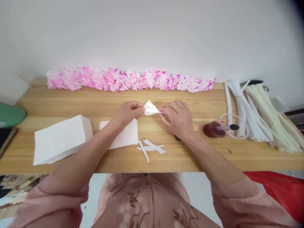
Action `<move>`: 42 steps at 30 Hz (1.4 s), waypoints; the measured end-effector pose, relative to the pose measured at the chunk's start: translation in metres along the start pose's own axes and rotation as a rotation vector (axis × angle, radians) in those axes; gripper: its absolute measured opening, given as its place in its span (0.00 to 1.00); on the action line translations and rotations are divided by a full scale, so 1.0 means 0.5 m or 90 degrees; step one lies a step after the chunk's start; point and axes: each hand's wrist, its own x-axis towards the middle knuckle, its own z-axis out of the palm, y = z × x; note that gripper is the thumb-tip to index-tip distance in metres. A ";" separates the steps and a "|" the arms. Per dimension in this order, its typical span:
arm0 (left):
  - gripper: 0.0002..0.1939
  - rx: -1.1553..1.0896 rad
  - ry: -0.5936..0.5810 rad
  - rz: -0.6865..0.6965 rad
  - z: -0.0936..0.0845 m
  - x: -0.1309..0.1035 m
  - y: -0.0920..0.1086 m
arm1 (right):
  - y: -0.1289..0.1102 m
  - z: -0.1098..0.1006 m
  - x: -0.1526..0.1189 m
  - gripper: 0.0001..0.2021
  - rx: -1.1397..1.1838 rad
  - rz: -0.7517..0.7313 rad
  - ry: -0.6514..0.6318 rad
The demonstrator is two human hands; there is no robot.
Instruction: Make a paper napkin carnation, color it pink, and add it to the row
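Observation:
A small white fan-shaped piece of paper (151,108) is held between my hands above the middle of the table. My left hand (131,113) pinches its wide left edge. My right hand (177,117) grips its narrow gathered end, where a thin stem shows between the fingers. Under my left forearm lies a flat white paper sheet (125,135), partly hidden. Several short white fuzzy strips (152,148) lie loosely crossed just to the right of that sheet. A thick stack of white paper (60,137) stands farther left.
Pink and white ruffled flowers (128,79) line the wall. At the right are a bottle of dark red liquid (213,129) with a clear tube, and bundles of white (244,110) and cream strips (275,117). A green object (11,114) sits at the left edge.

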 end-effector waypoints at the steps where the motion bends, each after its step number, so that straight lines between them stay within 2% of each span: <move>1: 0.08 -0.008 -0.002 -0.004 0.000 0.000 0.001 | 0.000 0.000 0.000 0.08 0.003 0.004 -0.003; 4: 0.07 -0.057 -0.040 -0.010 0.001 0.002 -0.005 | 0.001 0.000 0.000 0.08 0.005 0.009 -0.004; 7: 0.11 -0.102 -0.067 0.002 0.004 0.006 -0.016 | -0.001 0.000 -0.001 0.08 0.002 0.005 -0.005; 12: 0.08 -0.156 -0.047 -0.016 0.011 0.007 -0.022 | -0.004 -0.002 -0.001 0.08 -0.003 -0.006 0.004; 18: 0.09 -0.257 -0.046 -0.059 0.015 0.004 -0.021 | -0.001 -0.002 0.000 0.08 0.010 0.021 -0.005; 24: 0.10 -0.269 -0.041 -0.069 0.015 -0.001 -0.014 | 0.006 0.001 -0.002 0.08 -0.008 0.006 0.024; 32: 0.07 -0.149 0.039 0.032 0.017 0.002 -0.021 | 0.001 0.004 0.002 0.06 -0.010 -0.036 0.066; 39: 0.12 -0.181 0.048 0.096 0.014 0.000 -0.018 | 0.006 0.006 0.001 0.06 0.014 0.000 0.051; 42: 0.09 -0.089 0.104 0.166 0.009 0.000 -0.016 | 0.014 0.008 -0.001 0.06 0.011 0.002 0.067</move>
